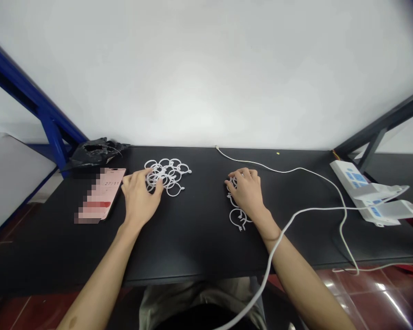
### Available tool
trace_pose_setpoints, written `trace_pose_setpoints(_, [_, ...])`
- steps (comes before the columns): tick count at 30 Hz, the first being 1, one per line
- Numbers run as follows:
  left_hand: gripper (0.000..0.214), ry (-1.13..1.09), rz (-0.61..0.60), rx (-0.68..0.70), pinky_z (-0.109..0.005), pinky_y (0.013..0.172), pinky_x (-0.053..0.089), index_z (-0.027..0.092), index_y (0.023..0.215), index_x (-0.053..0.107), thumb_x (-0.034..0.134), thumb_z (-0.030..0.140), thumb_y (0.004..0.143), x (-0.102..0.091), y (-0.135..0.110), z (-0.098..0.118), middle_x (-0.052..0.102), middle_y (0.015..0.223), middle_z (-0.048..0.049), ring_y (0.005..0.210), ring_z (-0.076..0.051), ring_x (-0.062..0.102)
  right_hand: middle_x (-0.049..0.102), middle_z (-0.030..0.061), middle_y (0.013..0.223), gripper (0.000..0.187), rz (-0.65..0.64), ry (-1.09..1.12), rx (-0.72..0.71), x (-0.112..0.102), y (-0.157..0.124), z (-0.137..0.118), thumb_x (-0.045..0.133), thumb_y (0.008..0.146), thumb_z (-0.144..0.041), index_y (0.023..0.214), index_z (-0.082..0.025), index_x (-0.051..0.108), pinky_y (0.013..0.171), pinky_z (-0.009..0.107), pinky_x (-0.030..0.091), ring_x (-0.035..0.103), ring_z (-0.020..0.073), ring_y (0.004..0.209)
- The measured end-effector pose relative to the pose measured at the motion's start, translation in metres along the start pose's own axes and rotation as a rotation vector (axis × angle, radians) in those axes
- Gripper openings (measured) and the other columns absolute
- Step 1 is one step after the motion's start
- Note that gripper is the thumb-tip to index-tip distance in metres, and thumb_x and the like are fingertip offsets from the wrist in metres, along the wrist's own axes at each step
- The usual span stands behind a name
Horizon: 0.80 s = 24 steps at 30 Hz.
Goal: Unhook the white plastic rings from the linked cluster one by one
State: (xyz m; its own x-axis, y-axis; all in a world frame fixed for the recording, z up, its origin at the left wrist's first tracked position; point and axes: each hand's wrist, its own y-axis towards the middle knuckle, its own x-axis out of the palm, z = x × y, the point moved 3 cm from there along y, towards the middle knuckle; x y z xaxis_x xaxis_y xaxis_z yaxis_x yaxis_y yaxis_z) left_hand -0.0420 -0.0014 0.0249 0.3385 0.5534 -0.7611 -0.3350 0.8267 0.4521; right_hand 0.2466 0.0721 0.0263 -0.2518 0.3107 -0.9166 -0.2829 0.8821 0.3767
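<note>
Two groups of thin white open rings with small knobbed ends, resembling shower curtain rings, lie on the black table. My left hand (142, 194) is at the left edge of the larger pile of rings (174, 175). Its thumb and fingers are spread apart and reach over the nearest rings. My right hand (247, 189) is bent over the smaller group of rings (237, 217), fingers curled down and close together on the upper ones. The palm hides part of that group, while a few rings show below and left of the hand.
A pink phone (110, 195), partly pixelated, lies left of my left hand. Behind it is a crumpled black bag (95, 152). A white power strip (351, 178) with plugged-in adapters stands at the right. A white cable (298, 168) crosses the table (192, 238), and another passes over my right forearm.
</note>
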Motion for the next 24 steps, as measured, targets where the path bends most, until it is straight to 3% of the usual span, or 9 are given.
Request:
trace_pose_setpoints(6, [0.033, 0.077, -0.102, 0.191, -0.051, 0.091, 0.040, 0.019, 0.116, 0.061, 0.056, 0.038, 0.089, 0.011, -0.003, 0.030, 0.060, 0.124, -0.0124, 0.113, -0.035, 0.045, 0.066, 0.0096, 0.098, 0.012, 0.014, 0.066, -0.064, 0.002, 0.002, -0.001, 0.061, 0.092, -0.026, 0.098, -0.022, 0.070, 0.076, 0.041, 0.041, 0.054, 0.0285, 0.092])
trace_pose_setpoints(11, [0.032, 0.147, -0.135, 0.265, -0.054, 0.093, 0.037, 0.018, 0.114, 0.064, 0.057, 0.036, 0.088, 0.021, -0.001, 0.047, 0.056, 0.129, -0.0153, 0.118, -0.039, 0.043, 0.066, 0.0078, 0.098, 0.011, -0.013, 0.212, -0.127, 0.002, 0.004, -0.003, 0.062, 0.092, -0.023, 0.098, -0.022, 0.071, 0.083, 0.042, 0.046, 0.059, 0.0262, 0.092])
trace_pose_setpoints(24, [0.039, 0.198, -0.163, 0.260, -0.055, 0.096, 0.035, 0.019, 0.124, 0.059, 0.056, 0.033, 0.088, 0.022, -0.011, 0.045, 0.055, 0.133, -0.0147, 0.120, -0.039, 0.043, 0.064, 0.0059, 0.099, 0.011, 0.072, 0.491, -0.149, -0.006, 0.001, -0.015, 0.060, 0.093, -0.022, 0.099, -0.022, 0.070, 0.076, 0.030, 0.052, 0.064, 0.0180, 0.085])
